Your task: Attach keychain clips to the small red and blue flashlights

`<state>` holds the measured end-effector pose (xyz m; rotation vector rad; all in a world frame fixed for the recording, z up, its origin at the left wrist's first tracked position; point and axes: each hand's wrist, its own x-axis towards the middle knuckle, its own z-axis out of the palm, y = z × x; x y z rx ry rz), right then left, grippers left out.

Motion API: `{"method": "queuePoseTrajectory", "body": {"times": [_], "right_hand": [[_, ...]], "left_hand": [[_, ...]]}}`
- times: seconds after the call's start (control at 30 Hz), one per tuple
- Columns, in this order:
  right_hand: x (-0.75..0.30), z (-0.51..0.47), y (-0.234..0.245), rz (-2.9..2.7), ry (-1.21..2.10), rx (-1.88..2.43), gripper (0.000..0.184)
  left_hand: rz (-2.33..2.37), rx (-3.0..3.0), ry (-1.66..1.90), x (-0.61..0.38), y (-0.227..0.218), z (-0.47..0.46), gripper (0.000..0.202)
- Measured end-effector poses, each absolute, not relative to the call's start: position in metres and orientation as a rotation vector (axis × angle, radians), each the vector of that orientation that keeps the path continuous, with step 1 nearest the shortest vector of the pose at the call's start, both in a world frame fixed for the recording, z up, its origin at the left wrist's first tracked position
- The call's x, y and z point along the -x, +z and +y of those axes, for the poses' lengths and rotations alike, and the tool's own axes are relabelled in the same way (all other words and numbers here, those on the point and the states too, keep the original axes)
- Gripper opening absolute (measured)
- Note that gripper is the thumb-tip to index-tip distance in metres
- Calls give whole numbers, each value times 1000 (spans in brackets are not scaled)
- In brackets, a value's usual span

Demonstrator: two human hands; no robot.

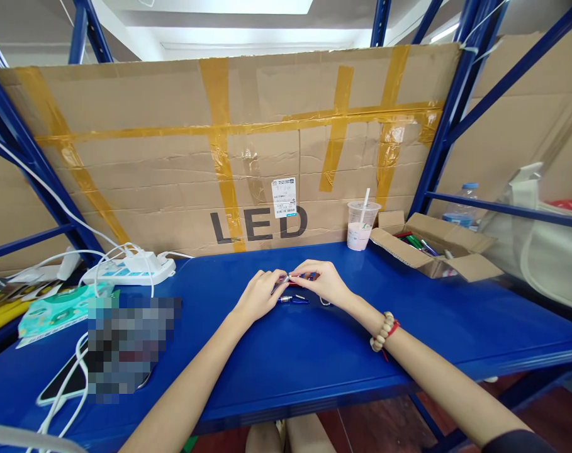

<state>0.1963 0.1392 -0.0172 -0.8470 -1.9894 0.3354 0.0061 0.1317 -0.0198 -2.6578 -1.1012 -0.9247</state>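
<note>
Over the middle of the blue tabletop, my left hand (260, 294) is closed in a pinch around a small, shiny, slender pen part (280, 281). My right hand (327, 281) meets it from the right, thumb and forefinger pinched at the end of the same piece. Fingers cover most of the part. Something thin and red shows close to the right fingertips. Just below the hands lies a blue pen piece (299, 300) with a silver section. A small curved item (325, 302) is partly hidden under my right hand.
An open cardboard box (434, 245) with several pens stands at the right, beside a plastic cup (362, 226) with a straw. At left are a white power strip (129, 269), cables, a green tissue pack (54, 311) and a phone (61, 380). A cardboard panel (172, 170) closes the back.
</note>
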Motion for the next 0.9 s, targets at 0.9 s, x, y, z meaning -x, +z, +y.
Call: {"method": "queuePoseTrajectory", "body": {"times": [0.9], "right_hand": [[-231,150,-9,-2090,152,1885,23]], "left_hand": [[-1174,2634,-873,-5,-17,134,17]]}}
